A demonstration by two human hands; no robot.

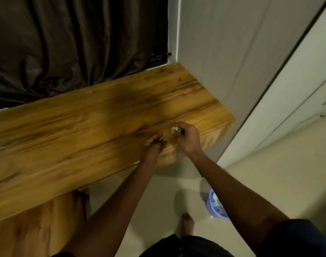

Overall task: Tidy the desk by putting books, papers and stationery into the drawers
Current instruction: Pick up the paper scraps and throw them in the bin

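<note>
Two small stationery pieces at the wooden desk's (84, 127) near right corner: dark slim piece (161, 139) pinched in my left hand (153, 145), pale green piece (175, 128) pinched in my right hand (186, 140); I hold both pinches firm and lift clear before turning to a drawer.

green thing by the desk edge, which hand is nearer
Right. The right hand pinches the green thing; the left hand is apart to its left, holding a small dark item.

A: The left hand (153, 145)?
B: Stretched forward, fingers curled, pinching a small dark piece (161, 138).
A: And the right hand (186, 140)?
B: Just beside, bare arm extended, fingertips pinching a small green piece (175, 128).
</note>
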